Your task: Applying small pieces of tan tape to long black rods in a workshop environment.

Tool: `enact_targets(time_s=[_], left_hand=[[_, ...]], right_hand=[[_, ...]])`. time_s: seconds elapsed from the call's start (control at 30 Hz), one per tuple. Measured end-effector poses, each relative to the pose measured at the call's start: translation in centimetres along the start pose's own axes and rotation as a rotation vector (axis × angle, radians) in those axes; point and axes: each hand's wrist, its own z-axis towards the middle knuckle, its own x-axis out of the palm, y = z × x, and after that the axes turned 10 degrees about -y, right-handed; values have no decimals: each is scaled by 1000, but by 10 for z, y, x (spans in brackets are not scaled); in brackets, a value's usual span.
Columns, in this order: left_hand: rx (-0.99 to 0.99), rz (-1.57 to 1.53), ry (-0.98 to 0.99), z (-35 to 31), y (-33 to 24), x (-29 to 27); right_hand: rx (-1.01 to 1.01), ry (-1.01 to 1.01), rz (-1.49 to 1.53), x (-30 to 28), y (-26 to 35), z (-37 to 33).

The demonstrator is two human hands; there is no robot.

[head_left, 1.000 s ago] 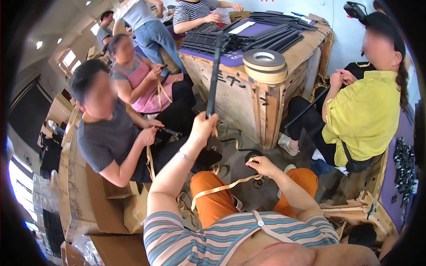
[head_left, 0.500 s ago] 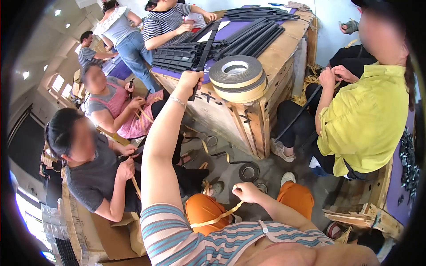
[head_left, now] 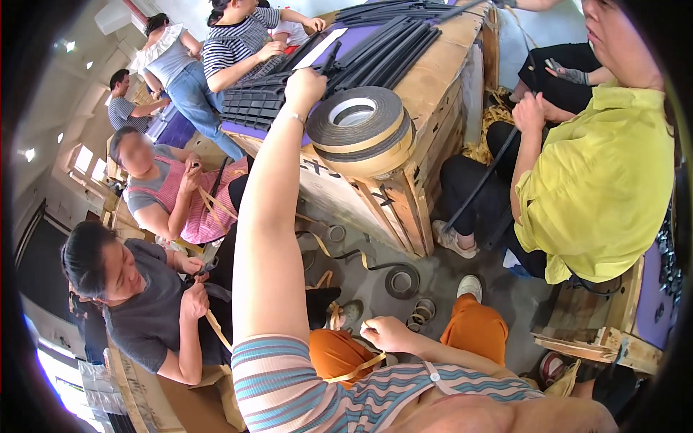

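Observation:
My left arm stretches forward over the crate table. My left hand is closed round a black strip, whose short visible end points up and away beside the pile. Lying on the table are many long black strips and a black slatted bundle. Just right of my left wrist stand stacked rolls of black foam tape with tan edges. Above my lap, my right hand is closed, and a thin tan backing strip hangs from under it across my orange trouser leg.
The wooden crate table has a sharp near corner. On the floor lie a black tape roll and smaller rings. Two people sit close at left with strips; a person in a yellow shirt sits at right. Others stand behind.
My left hand has moved forward and slightly left, and its black strip now shows only a short end. A white strip shows on the table. My right hand has shifted slightly left and down.

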Motion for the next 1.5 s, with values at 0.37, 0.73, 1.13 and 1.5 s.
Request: enact_targets(time_s=[0.37, 0.73, 1.13, 1.5], left_hand=[[151, 204, 229, 10, -53, 30], [7, 213, 106, 16, -61, 33], [-560, -882, 485, 16, -80, -7], [-852, -1777, 239, -123, -5, -116]], right_hand=[[-9, -34, 44, -10, 12, -6], [-15, -33, 39, -2, 0, -5], [34, -9, -21, 8, -5, -3], [58, 9, -90, 6, -9, 4]])
